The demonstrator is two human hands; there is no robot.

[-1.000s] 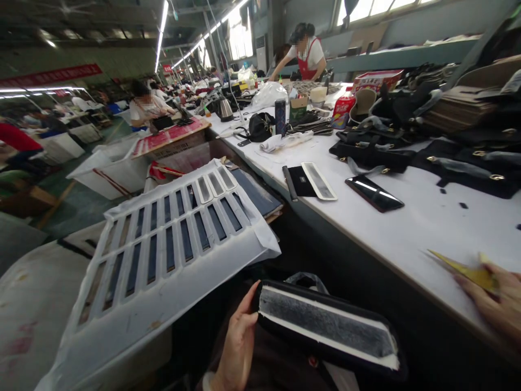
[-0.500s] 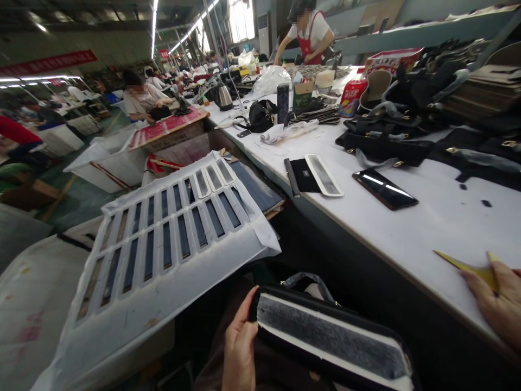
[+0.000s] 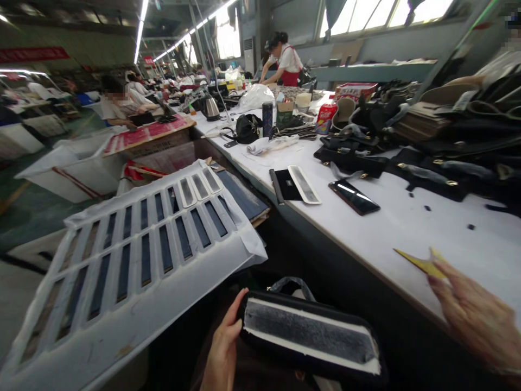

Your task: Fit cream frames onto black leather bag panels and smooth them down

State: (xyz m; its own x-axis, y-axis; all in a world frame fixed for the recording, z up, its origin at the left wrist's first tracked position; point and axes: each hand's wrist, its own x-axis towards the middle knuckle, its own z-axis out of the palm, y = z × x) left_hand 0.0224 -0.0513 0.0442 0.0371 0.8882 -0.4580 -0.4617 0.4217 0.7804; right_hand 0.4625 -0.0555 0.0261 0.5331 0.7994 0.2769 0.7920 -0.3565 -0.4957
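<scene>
My left hand is closed on the end of a black handbag, thumb on the near side. The bag lies tilted with its base panel facing up, a dark grey strip bordered in white. A plastic-wrapped handle sticks out behind it. At the front edge of the white table, my right hand pinches a thin yellow pointed piece lying low over the tabletop; its exact kind is unclear. A black phone lies farther back on the table.
On the left stands a white slotted frame, with several white-edged strips at its far end. A black piece with a white-edged strip lies on the table. Black bags crowd the right; a co-worker stands at the back.
The view has swung to the right, so the scene sits farther left and more of my right hand shows. Both hands keep hold of the same things.
</scene>
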